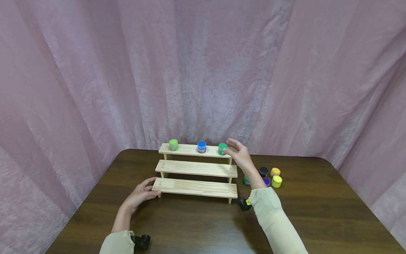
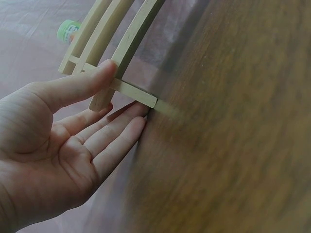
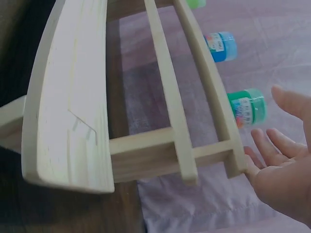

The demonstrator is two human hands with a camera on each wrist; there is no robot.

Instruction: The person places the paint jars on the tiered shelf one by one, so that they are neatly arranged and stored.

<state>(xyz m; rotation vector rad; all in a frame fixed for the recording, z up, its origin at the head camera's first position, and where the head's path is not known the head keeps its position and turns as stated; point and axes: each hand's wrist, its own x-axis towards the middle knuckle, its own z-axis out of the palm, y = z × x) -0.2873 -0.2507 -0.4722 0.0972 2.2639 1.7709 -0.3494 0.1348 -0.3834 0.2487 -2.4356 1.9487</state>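
A three-tier wooden display stand (image 1: 195,187) stands on the table. Its top tier carries a light green jar (image 1: 173,145) at the left, a blue jar (image 1: 201,147) near the middle and a green jar (image 1: 222,149) at the right end. My left hand (image 1: 139,194) holds the left end of the lowest tier, thumb (image 2: 104,75) on the board and fingers by the leg. Beside the green jar is my right hand (image 1: 241,157); the right wrist view shows its fingers spread, with a gap between them and the jar (image 3: 248,108).
Right of the stand, partly behind my right forearm, several jars sit together: black (image 1: 263,171), orange-yellow (image 1: 275,171), yellow (image 1: 277,181), purple (image 1: 266,181) and another green jar (image 1: 246,181). A pink curtain (image 1: 203,70) hangs behind the brown table (image 1: 190,225).
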